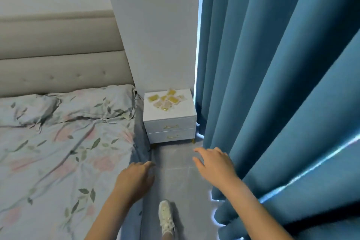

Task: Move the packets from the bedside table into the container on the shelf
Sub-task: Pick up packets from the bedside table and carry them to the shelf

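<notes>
**Both hands free, packets on the nightstand ahead**

Nearest to you, your white sneaker (166, 218) stands on the grey floor (175, 181) in the narrow aisle between bed and curtain. Your left hand (134, 178) hangs beside the bed's edge with loosely curled fingers and holds nothing. Your right hand (213, 163) reaches forward, fingers spread and relaxed, also holding nothing, just beside the teal curtain (282, 84). On your left, the floral duvet (58, 152) covers the bed, with a matching pillow (78, 105) against the beige padded headboard (58, 54). Ahead, the white two-drawer bedside table (171, 128) stands against the wall between bed and curtain. The yellow and pale packets (167, 99) lie scattered and overlapping on its top, well apart from both hands.
</notes>
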